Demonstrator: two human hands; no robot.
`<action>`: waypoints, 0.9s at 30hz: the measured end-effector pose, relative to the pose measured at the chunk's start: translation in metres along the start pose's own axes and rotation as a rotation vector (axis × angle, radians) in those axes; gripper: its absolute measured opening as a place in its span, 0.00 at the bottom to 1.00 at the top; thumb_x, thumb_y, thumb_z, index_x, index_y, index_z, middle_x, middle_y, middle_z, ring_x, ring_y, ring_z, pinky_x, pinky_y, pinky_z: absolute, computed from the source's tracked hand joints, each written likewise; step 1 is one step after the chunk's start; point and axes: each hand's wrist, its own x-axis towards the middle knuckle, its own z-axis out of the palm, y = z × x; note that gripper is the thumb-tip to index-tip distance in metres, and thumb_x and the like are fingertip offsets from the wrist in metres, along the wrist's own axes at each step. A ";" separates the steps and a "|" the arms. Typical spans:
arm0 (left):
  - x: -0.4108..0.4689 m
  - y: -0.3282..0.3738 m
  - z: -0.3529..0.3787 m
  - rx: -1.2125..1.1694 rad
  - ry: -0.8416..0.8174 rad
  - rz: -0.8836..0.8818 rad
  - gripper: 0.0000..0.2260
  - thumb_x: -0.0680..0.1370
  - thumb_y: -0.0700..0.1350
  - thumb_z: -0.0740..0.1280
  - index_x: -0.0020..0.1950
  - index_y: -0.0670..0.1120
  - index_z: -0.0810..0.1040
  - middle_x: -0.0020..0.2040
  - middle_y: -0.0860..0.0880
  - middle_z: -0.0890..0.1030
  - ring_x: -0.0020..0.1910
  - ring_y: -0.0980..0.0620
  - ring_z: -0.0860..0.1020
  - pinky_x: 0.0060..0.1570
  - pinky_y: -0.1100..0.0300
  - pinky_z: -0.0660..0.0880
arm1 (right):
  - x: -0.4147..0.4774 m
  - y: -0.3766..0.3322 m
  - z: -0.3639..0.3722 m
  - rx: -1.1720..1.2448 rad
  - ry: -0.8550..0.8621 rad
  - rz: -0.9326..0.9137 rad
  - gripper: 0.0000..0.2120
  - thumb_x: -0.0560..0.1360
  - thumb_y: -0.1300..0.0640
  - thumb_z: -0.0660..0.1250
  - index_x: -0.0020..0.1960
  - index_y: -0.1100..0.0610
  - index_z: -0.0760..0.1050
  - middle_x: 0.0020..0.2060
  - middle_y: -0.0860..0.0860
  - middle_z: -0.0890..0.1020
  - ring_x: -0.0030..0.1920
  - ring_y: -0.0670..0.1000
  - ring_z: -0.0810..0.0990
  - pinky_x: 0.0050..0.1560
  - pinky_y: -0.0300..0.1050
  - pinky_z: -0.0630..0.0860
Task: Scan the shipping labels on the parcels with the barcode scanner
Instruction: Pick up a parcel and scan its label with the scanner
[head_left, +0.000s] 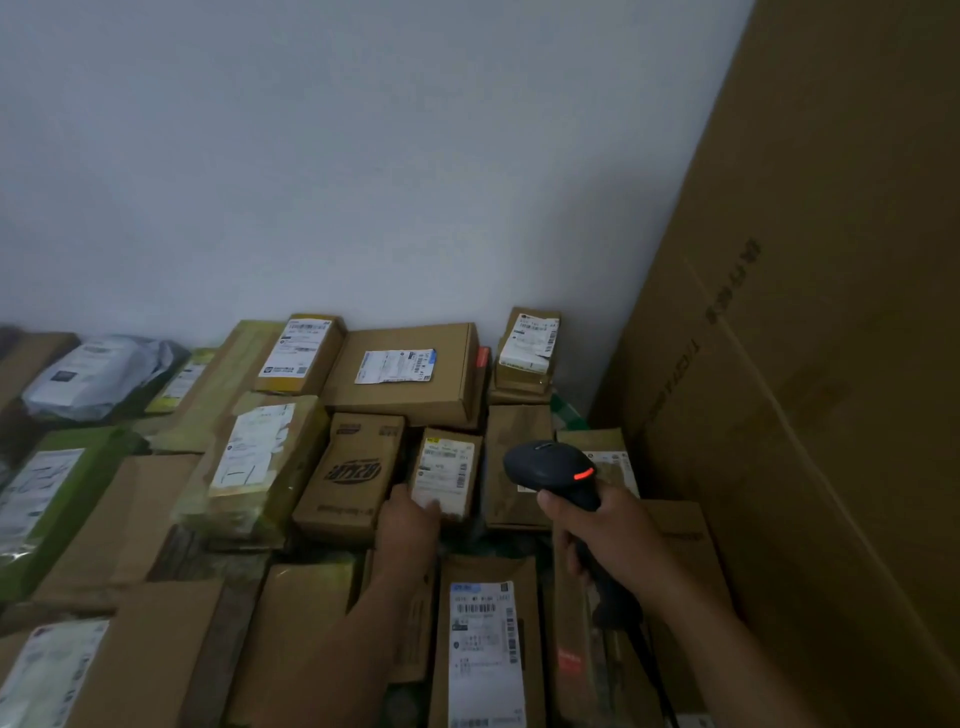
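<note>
As left hand (409, 526) holds parcel (448, 466) — right hand (609, 538) grips scanner (551, 466).

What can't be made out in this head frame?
All in the head view:
Label text on the small parcel: too small and blurred; the left hand covers its lower corner.
Window of the barcode scanner: faces away; the right hand hides the trigger.
Label on the near parcel: cut by the bottom edge.

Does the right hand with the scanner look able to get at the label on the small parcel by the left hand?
Probably yes. The scanner in the right hand hangs right of the small parcel, nothing between them. The left hand holds its lower end; the label shows barcodes.
</note>
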 end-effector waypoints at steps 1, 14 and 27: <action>0.001 -0.002 0.001 0.056 -0.017 0.051 0.21 0.80 0.44 0.66 0.72 0.46 0.67 0.65 0.44 0.75 0.57 0.49 0.77 0.50 0.57 0.76 | 0.001 -0.001 0.003 0.028 -0.002 0.008 0.12 0.77 0.49 0.69 0.44 0.58 0.77 0.26 0.50 0.80 0.24 0.49 0.77 0.25 0.40 0.74; 0.009 -0.028 -0.048 0.433 0.374 0.407 0.23 0.78 0.49 0.68 0.72 0.46 0.71 0.65 0.43 0.73 0.63 0.45 0.71 0.60 0.50 0.72 | 0.019 -0.018 0.042 0.030 -0.100 -0.019 0.12 0.77 0.49 0.70 0.46 0.58 0.78 0.29 0.51 0.82 0.25 0.50 0.78 0.25 0.40 0.75; 0.050 -0.036 -0.047 0.536 0.236 -0.062 0.59 0.62 0.69 0.74 0.79 0.38 0.49 0.74 0.38 0.57 0.73 0.37 0.59 0.72 0.46 0.56 | 0.016 -0.018 0.055 0.017 -0.105 -0.017 0.11 0.76 0.50 0.70 0.46 0.59 0.79 0.30 0.54 0.82 0.25 0.51 0.78 0.25 0.40 0.75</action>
